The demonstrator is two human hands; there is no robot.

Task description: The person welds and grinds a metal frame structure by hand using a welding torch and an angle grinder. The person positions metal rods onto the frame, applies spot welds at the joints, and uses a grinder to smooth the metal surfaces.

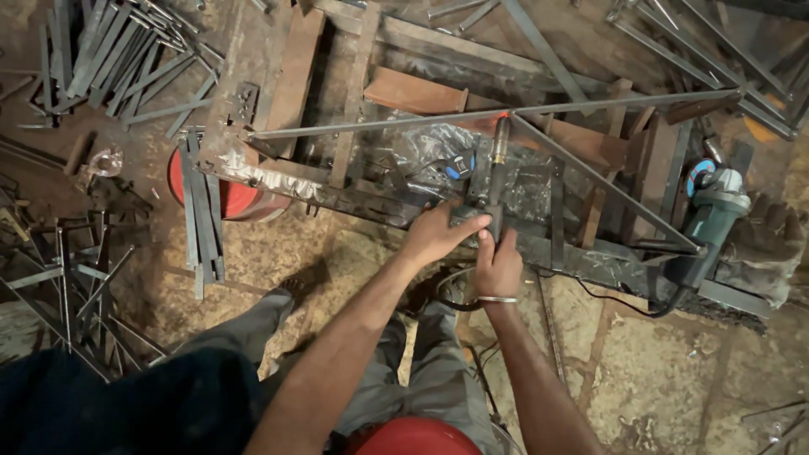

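Observation:
Both my hands grip a dark handheld power tool that lies across a rusty metal workbench. My left hand wraps over the tool's body from the left. My right hand, with a metal bangle at the wrist, holds the lower end. The tool's tip glows orange-red where it meets a long thin steel bar that runs across the bench. A second bar slants down to the right from that joint.
A teal angle grinder with a black cord lies on the bench's right end. Bundles of steel strips lie at the upper left, more strips hang over a red drum. Welded rod frames stand at left.

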